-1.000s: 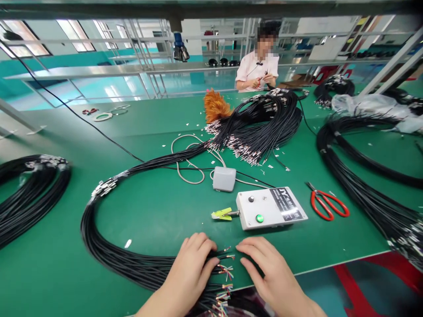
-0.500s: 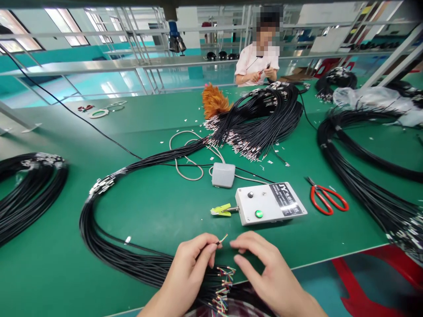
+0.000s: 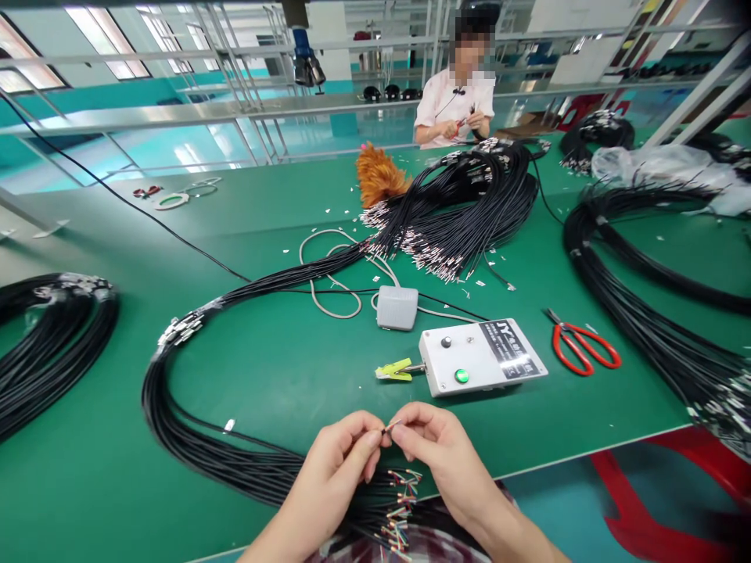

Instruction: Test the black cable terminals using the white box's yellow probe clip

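My left hand pinches the end of a black cable whose thin inner wires stick out. My right hand closes its thumb and forefinger on those wire ends, fingertips almost meeting the left ones. Beneath both hands lies a bundle of black cables, its stripped ends showing several coloured wires near the table's front edge. Just beyond, a white control box with a lit green button has a yellow-green clip-like piece on its shaft.
Red-handled scissors lie right of the box. A grey foot pedal sits behind it. Cable coils and an orange feather duster are farther back. More coils lie left and right. A co-worker sits across the table.
My right hand has moved left and closed from an open shape onto the wire ends. My left hand keeps its pinch on the cable.
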Tool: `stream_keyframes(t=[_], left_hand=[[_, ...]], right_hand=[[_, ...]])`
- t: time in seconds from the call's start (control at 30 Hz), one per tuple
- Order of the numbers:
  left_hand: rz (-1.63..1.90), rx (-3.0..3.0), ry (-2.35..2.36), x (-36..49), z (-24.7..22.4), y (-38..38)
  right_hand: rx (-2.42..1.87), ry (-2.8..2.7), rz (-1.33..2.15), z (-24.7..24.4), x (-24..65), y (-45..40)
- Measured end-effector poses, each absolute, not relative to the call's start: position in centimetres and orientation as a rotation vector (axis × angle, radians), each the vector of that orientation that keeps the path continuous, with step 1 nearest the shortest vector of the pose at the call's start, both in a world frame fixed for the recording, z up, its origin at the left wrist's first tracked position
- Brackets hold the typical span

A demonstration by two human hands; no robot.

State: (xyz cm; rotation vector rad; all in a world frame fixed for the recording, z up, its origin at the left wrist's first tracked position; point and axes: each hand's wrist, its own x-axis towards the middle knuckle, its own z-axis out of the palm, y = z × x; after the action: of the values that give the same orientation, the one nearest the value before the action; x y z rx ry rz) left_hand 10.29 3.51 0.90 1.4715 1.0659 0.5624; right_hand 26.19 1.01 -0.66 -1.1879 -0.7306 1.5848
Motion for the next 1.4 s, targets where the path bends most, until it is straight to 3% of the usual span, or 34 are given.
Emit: stream_keyframes(t=[0.2,0.67,0.9,1.2,1.4], left_hand=[[0.730,1.793,1.040,11.0,0.5,2.7],[0.804,1.127,1.081,11.7,-0.5,3.5],[0.904,1.970,1.106,11.3,-1.1,2.9],[0.720,1.459,1.111,11.6,-0.5,5.5],[0.747,1.876,1.114,10.7,-0.5,5.9]], right_hand=[[-1.339,-0.906,1.402,-0.8,26.4,0.3],[-1.374,-0.988,1.472,-1.0,26.5,0.5],[-1.531,-1.539,0.995,-0.6,27.4,0.6],[-1.531,-2.060,0.096,-0.4,28.1,0.7],[-1.423,-2.279,-0.111,0.5,28.2,2.7]])
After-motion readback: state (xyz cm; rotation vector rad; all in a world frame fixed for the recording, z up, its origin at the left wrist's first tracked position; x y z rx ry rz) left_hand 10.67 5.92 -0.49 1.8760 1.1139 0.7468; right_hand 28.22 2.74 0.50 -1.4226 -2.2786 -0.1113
